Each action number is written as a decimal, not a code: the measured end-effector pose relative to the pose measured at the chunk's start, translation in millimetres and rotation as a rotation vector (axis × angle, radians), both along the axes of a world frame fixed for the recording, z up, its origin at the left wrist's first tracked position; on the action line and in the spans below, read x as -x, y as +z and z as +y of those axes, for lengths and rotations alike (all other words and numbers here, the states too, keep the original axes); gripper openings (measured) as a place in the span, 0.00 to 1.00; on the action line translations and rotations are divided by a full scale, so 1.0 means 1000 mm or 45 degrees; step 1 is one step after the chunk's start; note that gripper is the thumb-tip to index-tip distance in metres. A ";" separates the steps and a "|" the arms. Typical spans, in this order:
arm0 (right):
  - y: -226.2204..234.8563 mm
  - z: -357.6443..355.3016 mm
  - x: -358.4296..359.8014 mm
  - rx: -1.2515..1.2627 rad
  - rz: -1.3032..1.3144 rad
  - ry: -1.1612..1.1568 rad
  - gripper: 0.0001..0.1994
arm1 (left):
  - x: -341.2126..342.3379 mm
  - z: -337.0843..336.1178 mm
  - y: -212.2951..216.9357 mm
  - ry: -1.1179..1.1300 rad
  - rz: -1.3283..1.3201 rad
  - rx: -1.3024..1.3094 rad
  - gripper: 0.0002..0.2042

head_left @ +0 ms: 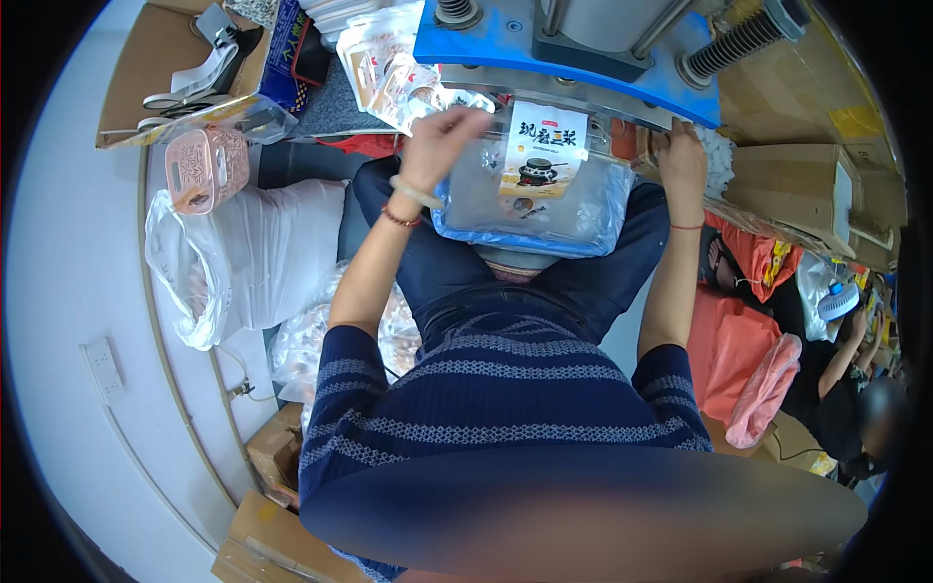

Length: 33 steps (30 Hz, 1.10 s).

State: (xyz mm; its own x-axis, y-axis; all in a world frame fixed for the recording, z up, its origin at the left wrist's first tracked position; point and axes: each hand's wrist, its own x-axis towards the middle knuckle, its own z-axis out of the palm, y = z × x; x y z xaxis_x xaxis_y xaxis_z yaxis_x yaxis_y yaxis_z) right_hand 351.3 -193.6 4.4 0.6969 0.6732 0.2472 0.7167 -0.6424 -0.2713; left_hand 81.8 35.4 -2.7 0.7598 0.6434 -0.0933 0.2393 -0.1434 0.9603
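Note:
My left hand point(443, 146) is raised beside a stack of white printed pouches point(384, 68); its fingers are blurred, and I cannot tell whether they hold anything. A white and yellow pouch point(540, 151) with a dark pot picture lies under the edge of a blue press point(573, 44). Below it, a tray point(457, 209) lined with clear and blue plastic sits across my lap. My right hand point(683, 160) is at the press's right corner, next to white lumpy material point(717, 160). Its fingers are bent inward, and what they grip is hidden.
To the left are a pink basket point(207, 170), a large white bag point(282, 238) and an open carton point(180, 58) with tape dispensers. Cardboard boxes point(792, 189) stand at the right, above red bags point(734, 360). Another person point(826, 408) is at the far right.

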 end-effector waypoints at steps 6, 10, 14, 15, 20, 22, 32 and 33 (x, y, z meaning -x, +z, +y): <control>-0.001 0.010 0.000 -0.347 0.083 0.141 0.11 | 0.054 0.052 -0.044 -0.262 0.124 -1.247 0.28; 0.006 -0.004 -0.002 -0.321 0.058 0.152 0.12 | 0.048 0.048 -0.032 -0.132 0.094 -1.339 0.24; 0.058 -0.032 0.064 -0.583 0.335 0.095 0.10 | 0.056 0.021 -0.020 0.144 -0.005 -0.608 0.13; 0.062 -0.034 0.081 -0.663 0.485 0.174 0.09 | 0.059 0.013 -0.013 0.189 -0.045 -0.392 0.10; 0.057 0.006 0.147 -0.610 1.025 0.432 0.11 | 0.051 -0.020 0.026 0.102 -0.176 -0.029 0.09; 0.094 0.021 0.148 -0.815 0.768 0.600 0.11 | 0.050 -0.031 0.038 -0.028 -0.033 0.072 0.10; 0.095 0.038 0.107 -0.195 0.477 0.935 0.10 | 0.033 -0.036 0.028 -0.618 0.134 0.737 0.12; 0.082 0.040 0.103 -0.153 0.603 0.946 0.11 | 0.030 -0.037 0.016 -0.619 0.097 0.862 0.13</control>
